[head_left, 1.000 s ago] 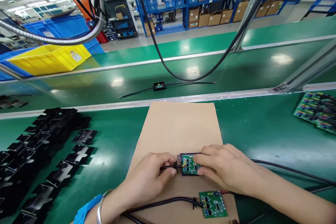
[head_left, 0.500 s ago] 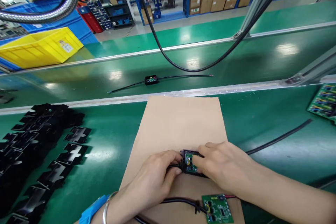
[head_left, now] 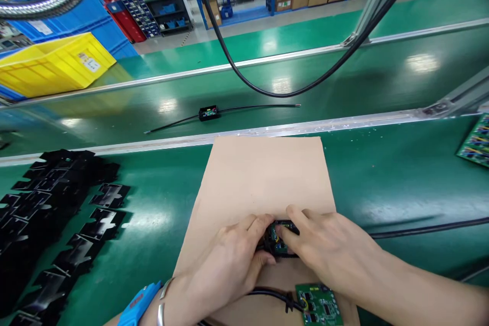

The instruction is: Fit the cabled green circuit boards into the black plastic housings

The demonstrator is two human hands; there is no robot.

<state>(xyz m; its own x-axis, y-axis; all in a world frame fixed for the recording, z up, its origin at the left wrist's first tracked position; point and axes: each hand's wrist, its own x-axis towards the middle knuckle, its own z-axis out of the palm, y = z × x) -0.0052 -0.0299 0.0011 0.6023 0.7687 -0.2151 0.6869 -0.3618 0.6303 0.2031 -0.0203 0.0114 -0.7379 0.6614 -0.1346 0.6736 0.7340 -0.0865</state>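
Note:
Between my two hands is a small black case (head_left: 281,238) with a green circuit board inside, lying over the cardboard sheet (head_left: 263,178). My left hand (head_left: 233,254) grips its left end, where a cable enters, with thumb and fingers. The fingers of my right hand (head_left: 324,244) press on the board and the case's right side, hiding that end. Nearer me, a bare green circuit board (head_left: 319,303) with a black cable (head_left: 267,292) on its left rests on the cardboard.
Black folded sheets (head_left: 49,198) are piled at the left. Another cased board (head_left: 208,113) with cables lies beyond the metal rail (head_left: 260,132). A black cable (head_left: 282,94) hangs overhead. Green boards (head_left: 477,142) lie at the far right, a yellow bin (head_left: 57,63) at the upper left.
Both hands and the case have shifted slightly right, and my left fingers now cover more of its left end. The black cable right of my right hand lies straighter and reaches the frame's edge.

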